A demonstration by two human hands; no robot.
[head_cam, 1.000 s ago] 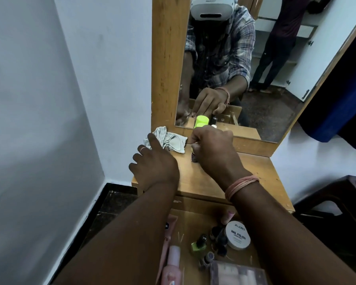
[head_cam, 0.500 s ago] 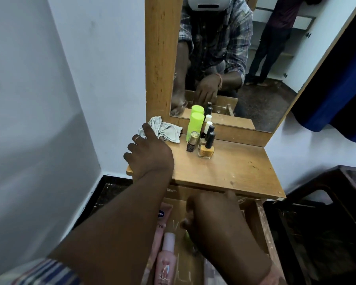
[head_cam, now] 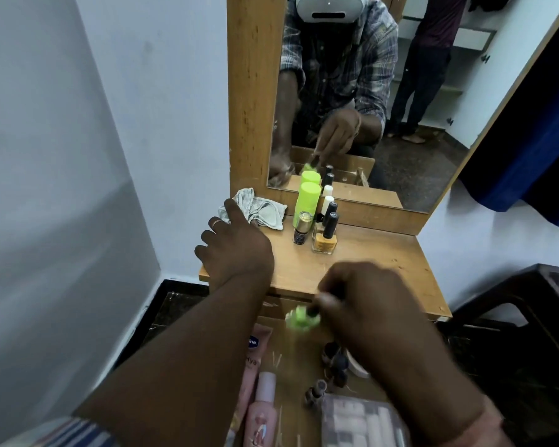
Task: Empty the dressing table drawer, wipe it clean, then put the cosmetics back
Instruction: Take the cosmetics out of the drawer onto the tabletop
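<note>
My right hand [head_cam: 365,304] is shut on a small green nail polish bottle [head_cam: 300,319], blurred, held just above the open drawer [head_cam: 299,366] at the table's front edge. My left hand [head_cam: 236,250] rests flat on the wooden tabletop [head_cam: 378,262], fingers spread, its index finger touching a crumpled grey cloth [head_cam: 259,209]. By the mirror stand a tall green bottle [head_cam: 306,203], a small gold-capped bottle [head_cam: 301,229] and a yellow nail polish [head_cam: 325,238]. Left in the drawer are a pink tube [head_cam: 254,353], a pink bottle [head_cam: 262,411], small dark bottles [head_cam: 334,359] and a clear case [head_cam: 362,421].
A wood-framed mirror [head_cam: 255,91] rises behind the table and reflects me and another person standing. A white wall [head_cam: 78,156] closes the left side. A dark chair or stool [head_cam: 530,317] stands to the right, a blue curtain [head_cam: 536,140] beyond it.
My right hand left the bottles on the tabletop, dipped into the drawer, and now comes up holding a green nail polish bottle. The left hand stayed by the cloth.
</note>
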